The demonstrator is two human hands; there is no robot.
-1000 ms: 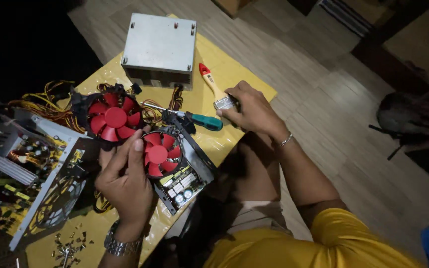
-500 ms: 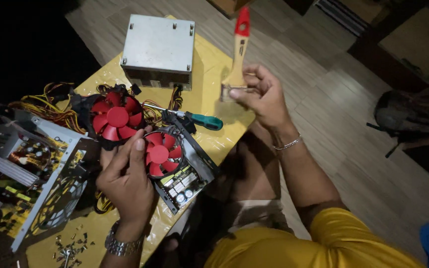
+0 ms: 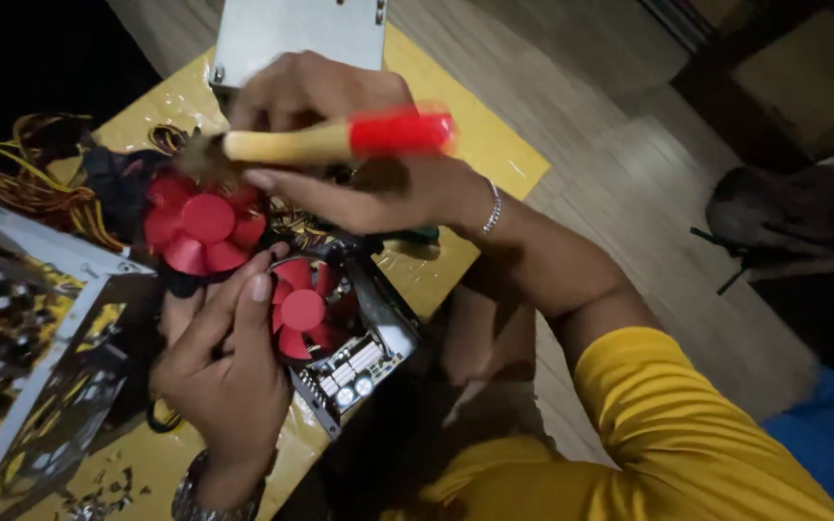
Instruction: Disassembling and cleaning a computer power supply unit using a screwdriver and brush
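While gripped, wooden brush (image 3: 330, 141), ribbed red fan (image 3: 303, 311)

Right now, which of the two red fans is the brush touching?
The upper fan, nearer the tangled wires: the brush has its bristles at that fan's top edge. The lower fan, on the circuit board, sits under the left hand.

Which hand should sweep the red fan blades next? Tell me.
Probably the right hand: it grips the wooden brush with the red handle tip, bristles over the upper red fan. The left hand steadies the lower red fan.
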